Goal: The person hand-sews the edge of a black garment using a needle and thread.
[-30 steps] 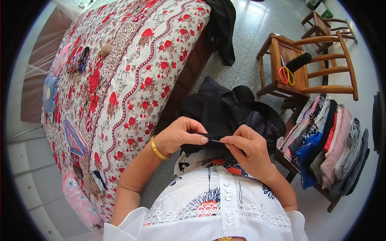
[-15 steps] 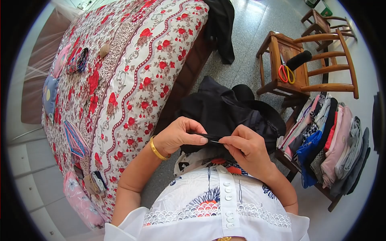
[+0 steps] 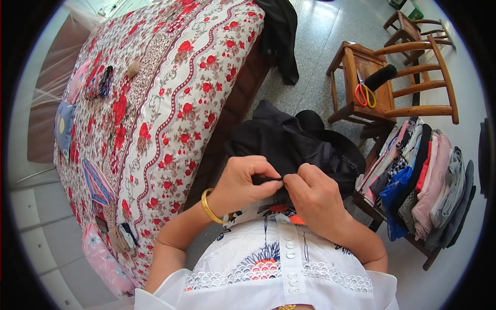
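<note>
Head view, looking down at a person's two bare hands above a spread of black cloth (image 3: 279, 135). The left hand (image 3: 242, 178) pinches a small fold of this cloth between thumb and forefinger. The right hand (image 3: 316, 195) is curled closed, its fingertips meeting the left's at the fold; whether it grips cloth or something thin is hidden. Pinching from both sides probably keeps the fold steady, with the rest of the cloth hanging loose beyond the hands.

To the right, yellow-and-red-handled scissors (image 3: 365, 96) lie on a wooden chair's seat (image 3: 349, 58), handles toward its near edge and blades pointing away. A black roll (image 3: 381, 77) sits just beside them, toward the backrest, perhaps so both are within reach. Folded clothes (image 3: 430, 188) are stacked upright nearer the person.

Compared with half a second earlier, the fingertips have closed together. The thin, pale sliver that bridged them, likely a needle, is out of sight. The left wrist has turned, its gold bangle (image 3: 208, 206) now lower; the scissors and roll keep their places on the seat.
</note>
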A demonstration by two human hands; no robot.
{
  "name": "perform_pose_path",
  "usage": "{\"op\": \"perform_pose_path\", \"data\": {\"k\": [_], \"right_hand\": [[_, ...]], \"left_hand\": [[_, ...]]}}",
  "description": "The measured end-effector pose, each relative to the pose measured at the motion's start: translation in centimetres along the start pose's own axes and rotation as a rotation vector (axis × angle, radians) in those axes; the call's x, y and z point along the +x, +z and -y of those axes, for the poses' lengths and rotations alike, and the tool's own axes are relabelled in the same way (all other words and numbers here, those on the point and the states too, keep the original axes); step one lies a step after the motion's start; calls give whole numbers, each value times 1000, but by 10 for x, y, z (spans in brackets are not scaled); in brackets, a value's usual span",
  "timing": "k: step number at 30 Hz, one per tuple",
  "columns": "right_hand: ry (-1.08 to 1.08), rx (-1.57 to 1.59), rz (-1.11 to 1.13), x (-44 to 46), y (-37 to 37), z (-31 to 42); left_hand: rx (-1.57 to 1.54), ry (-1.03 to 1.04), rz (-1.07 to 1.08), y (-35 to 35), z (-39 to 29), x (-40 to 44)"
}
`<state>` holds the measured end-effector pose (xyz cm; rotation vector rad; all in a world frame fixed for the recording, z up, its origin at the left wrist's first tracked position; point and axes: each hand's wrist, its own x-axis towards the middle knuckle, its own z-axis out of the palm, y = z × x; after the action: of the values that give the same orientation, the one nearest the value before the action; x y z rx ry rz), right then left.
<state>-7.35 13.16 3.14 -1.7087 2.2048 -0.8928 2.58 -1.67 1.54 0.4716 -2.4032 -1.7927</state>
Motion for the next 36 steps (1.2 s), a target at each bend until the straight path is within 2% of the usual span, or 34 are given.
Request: {"op": "perform_pose_path", "data": {"k": [1,3,4,5,6,7,10,12,14,15,16,18,20,22,23,25,26,28,30,32,34,36], "right_hand": [[-1,-3,-2,0,0,-1],[51,148,-164,0,-2,-3],[48,145,-167,0,-8,-3],[179,333,-112,-1,-18,-2],[311,521,-56,-3,-25,-3],[217,420,-189,-5,-29,-10],[252,275,-304,0,-41,-25],[277,349,-265,5,-30,-35],[18,446,-20,6,-13,-48],[139,679,67,6,-7,-44],[139,679,66,9,-7,-40],[401,884,152,13,-9,-33],[368,893,184,14,-6,-36],[183,849,-5,14,0,-38],[185,848,-8,15,-3,-37],[501,1300,-207,18,-13,-34],[540,1464,-345,20,-14,-40],[720,1602,-388,18,-36,-56],[713,1871,-301,5,-54,-84],[670,1873,-445,-6,-73,-103],[608,1893,-615,-20,-95,-139],[625,1655,-895,-44,-120,-186]], "left_hand": [[78,110,-21,2,-3,0],[123,184,-70,5,-6,1],[170,252,-118,5,-6,1],[171,255,-118,5,-6,1],[254,351,-136,5,-4,1],[336,448,-155,6,-3,1],[371,562,-143,8,-2,-1],[383,593,-139,9,-2,-1],[413,595,-130,9,-3,-1],[412,597,-129,10,-3,-1],[410,591,-140,10,-2,-1],[409,583,-150,10,-2,-2],[414,543,-148,9,-2,-3],[406,477,-146,7,-6,-3],[398,411,-148,6,-8,-2],[317,351,-118,3,-7,0],[238,287,-91,2,-6,0],[154,220,-56,-1,0,0],[71,151,-20,-5,4,0],[-20,-30,42,-10,6,0],[-45,-77,51,-13,15,-1],[-70,-122,59,-18,18,-1]]}}
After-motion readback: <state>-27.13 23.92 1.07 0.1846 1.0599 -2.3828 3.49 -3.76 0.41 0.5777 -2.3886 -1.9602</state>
